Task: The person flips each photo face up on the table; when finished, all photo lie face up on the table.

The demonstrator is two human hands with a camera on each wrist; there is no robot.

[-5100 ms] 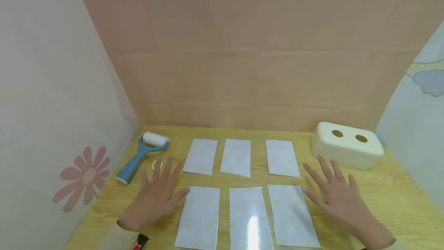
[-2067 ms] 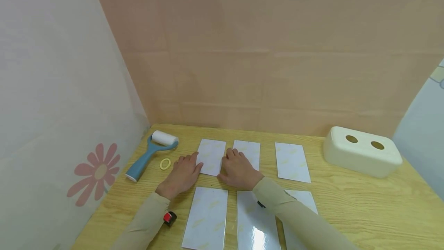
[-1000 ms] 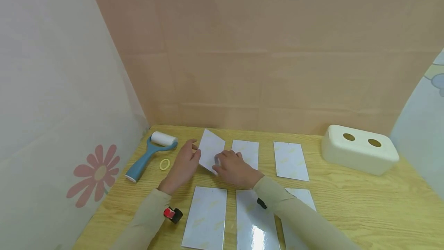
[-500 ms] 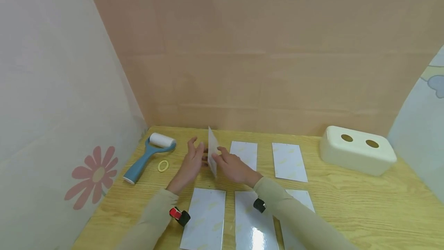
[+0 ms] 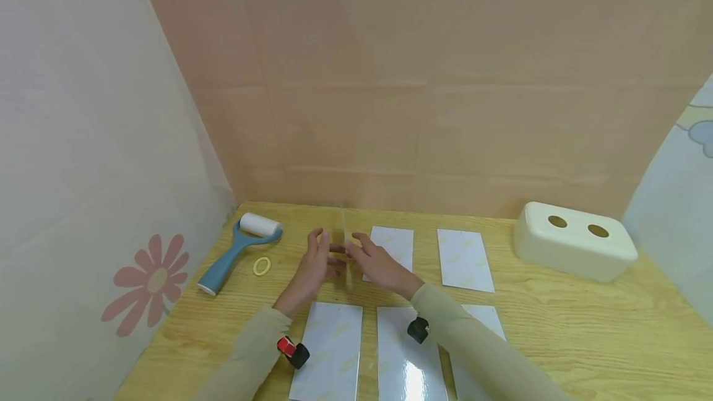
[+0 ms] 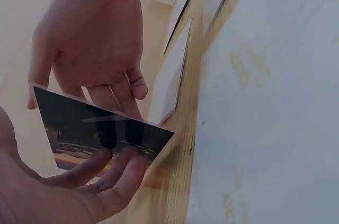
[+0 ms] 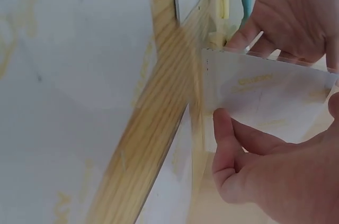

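Between my hands a photo print point(image 6: 79, 123) stands on edge, seen almost edge-on in the head view. Its dark picture side shows in the left wrist view; in the right wrist view its white back point(image 7: 265, 83) carries faint yellow lettering. My right hand point(image 5: 381, 265) grips the photo print on the white-backed side, fingertips at its edge. On the picture side, my left hand point(image 5: 310, 268) has its fingers extended against the print, palm open. Beside the right hand lies another white-backed print point(image 5: 394, 243), face down, partly covered by that hand in the head view.
More white-backed prints lie in rows, including one at the back point(image 5: 465, 260) and one in front point(image 5: 328, 351); the right sleeve covers part of the front row. A blue-handled lint roller point(image 5: 228, 258) and a yellow ring point(image 5: 262, 266) lie left. A cream box with two holes point(image 5: 574, 246) stands right.
Both hands came in from their spread positions to the back-left photo print. It was raised from the table and turned until edge-on to the head view.
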